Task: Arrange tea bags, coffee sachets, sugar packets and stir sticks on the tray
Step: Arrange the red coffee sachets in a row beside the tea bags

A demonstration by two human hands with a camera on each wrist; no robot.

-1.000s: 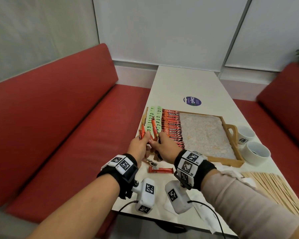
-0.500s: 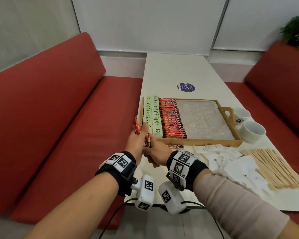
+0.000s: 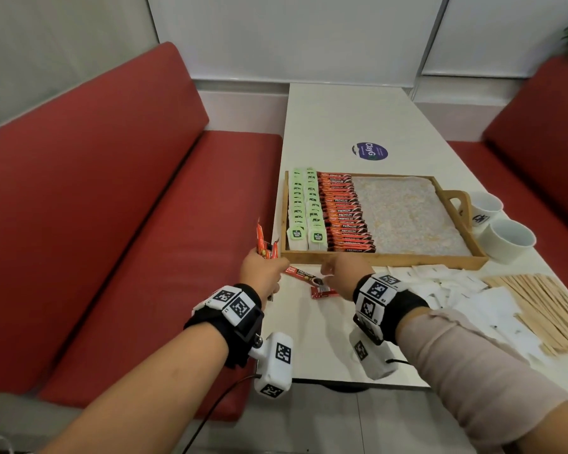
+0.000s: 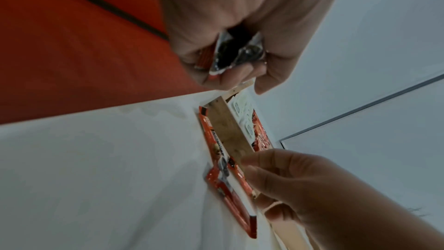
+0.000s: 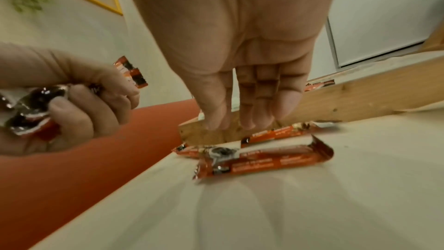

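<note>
A wooden tray (image 3: 384,257) holds two rows of green tea bags (image 3: 304,208) and a row of orange coffee sachets (image 3: 341,214); its right part is bare. My left hand (image 3: 262,262) hovers off the table's left edge and grips a bundle of coffee sachets (image 4: 230,54). My right hand (image 3: 330,268) is open with straight fingers (image 5: 247,113) pointing down, just above loose coffee sachets (image 5: 264,161) lying on the table against the tray's front wall. White sugar packets (image 3: 456,290) and wooden stir sticks (image 3: 545,306) lie to the right.
Two white cups (image 3: 512,239) stand beside the tray's right handle. A round purple sticker (image 3: 370,151) lies on the table beyond the tray. Red bench seats (image 3: 128,224) flank the narrow white table (image 3: 325,339) on both sides.
Both hands pulled back from over the tray's tea bags to its front edge. My right hand let go of the bundle in the left and moved over the loose sachets.
</note>
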